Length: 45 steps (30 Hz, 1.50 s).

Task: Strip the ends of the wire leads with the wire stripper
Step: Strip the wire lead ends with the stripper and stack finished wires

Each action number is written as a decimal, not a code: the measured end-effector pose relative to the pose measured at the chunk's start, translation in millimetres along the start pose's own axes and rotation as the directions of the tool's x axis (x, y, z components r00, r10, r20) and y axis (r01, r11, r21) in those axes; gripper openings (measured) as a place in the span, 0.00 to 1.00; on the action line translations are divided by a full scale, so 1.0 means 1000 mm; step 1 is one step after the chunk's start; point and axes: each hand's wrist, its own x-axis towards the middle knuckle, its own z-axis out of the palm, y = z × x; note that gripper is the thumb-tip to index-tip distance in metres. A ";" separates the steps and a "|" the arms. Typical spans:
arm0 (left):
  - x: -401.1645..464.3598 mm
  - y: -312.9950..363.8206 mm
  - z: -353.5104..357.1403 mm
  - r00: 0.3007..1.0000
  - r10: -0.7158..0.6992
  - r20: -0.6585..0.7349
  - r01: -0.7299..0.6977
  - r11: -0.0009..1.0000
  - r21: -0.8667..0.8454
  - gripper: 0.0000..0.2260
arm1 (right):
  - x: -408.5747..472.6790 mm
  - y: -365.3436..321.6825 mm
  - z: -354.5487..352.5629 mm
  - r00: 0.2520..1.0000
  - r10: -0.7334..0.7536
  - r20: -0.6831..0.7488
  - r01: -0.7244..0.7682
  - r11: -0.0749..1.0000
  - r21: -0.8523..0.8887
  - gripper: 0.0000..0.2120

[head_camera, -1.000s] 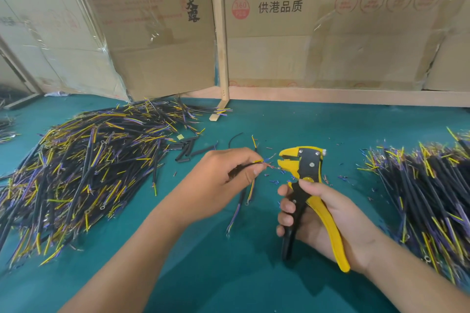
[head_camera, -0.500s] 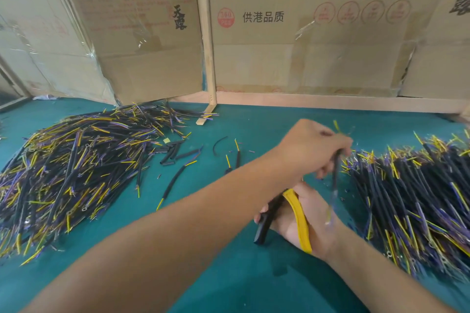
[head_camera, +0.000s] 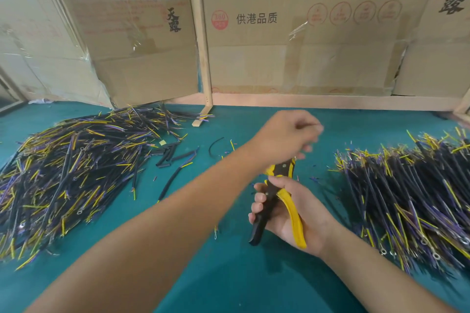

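The wire stripper (head_camera: 281,201), yellow and black, sits in the right hand (head_camera: 292,213) near the middle of the green table (head_camera: 229,274); the fingers curl round its 2 handles and its head points away from the person. The left hand (head_camera: 284,137) hangs above and just beyond the tool's head, its forearm crossing the table from the lower left. Its fingers are curled and blurred, and I cannot tell whether they pinch a wire.

No box or tray holds the wires: they lie loose in 2 piles. The left pile (head_camera: 71,175) spreads wide, black leads with yellow and purple ends pointing every way. The right pile (head_camera: 407,198) lies well apart from it, its leads more in line, some with small ring ends toward the person. Between the left pile and the hands lie a few loose black leads (head_camera: 175,173) and short scraps (head_camera: 314,179) of sheath. Cardboard sheets (head_camera: 292,46) with printed characters stand along the table's far edge, with a wooden post (head_camera: 202,46) between 2 of them.
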 end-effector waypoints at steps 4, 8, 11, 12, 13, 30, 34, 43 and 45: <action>-0.041 -0.051 -0.098 0.969 -0.049 -0.244 0.152 0.894 0.422 0.06 | 0.003 0.000 0.003 0.999 -0.011 -0.053 0.012 1.000 0.028 0.15; -0.092 -0.108 -0.181 0.853 -0.134 -0.504 0.454 0.667 0.591 0.05 | 0.004 0.000 0.002 0.999 0.003 -0.033 -0.003 1.000 0.015 0.15; -0.114 -0.128 -0.202 0.831 -0.098 -0.548 0.456 0.685 0.569 0.05 | 0.005 0.001 0.001 1.000 0.004 -0.027 -0.003 1.000 0.029 0.15; -0.116 -0.132 -0.205 0.834 -0.095 -0.544 0.466 0.651 0.600 0.05 | 0.005 0.001 0.001 1.000 0.000 -0.026 0.001 1.000 0.029 0.15; -0.117 -0.133 -0.208 0.827 -0.099 -0.553 0.492 0.602 0.629 0.06 | 0.005 0.000 0.000 1.000 -0.002 -0.027 0.003 1.000 0.029 0.14; -0.125 -0.114 -0.195 0.729 -0.203 -0.654 0.620 0.601 0.504 0.15 | 0.002 -0.001 0.005 0.999 0.000 -0.052 0.000 1.000 -0.002 0.14; -0.112 -0.094 -0.154 0.771 -0.220 -0.598 0.149 0.975 -0.166 0.08 | 0.002 -0.001 0.004 0.999 -0.002 -0.048 0.002 1.000 -0.004 0.14; -0.109 -0.088 -0.095 0.942 -0.097 -0.321 -0.033 0.926 -0.375 0.07 | 0.003 0.000 0.004 0.999 0.004 -0.041 -0.005 1.000 -0.020 0.14; -0.111 -0.088 -0.091 0.954 -0.079 -0.288 -0.035 0.928 -0.370 0.06 | 0.003 0.000 0.004 0.999 0.001 -0.043 -0.001 1.000 -0.021 0.14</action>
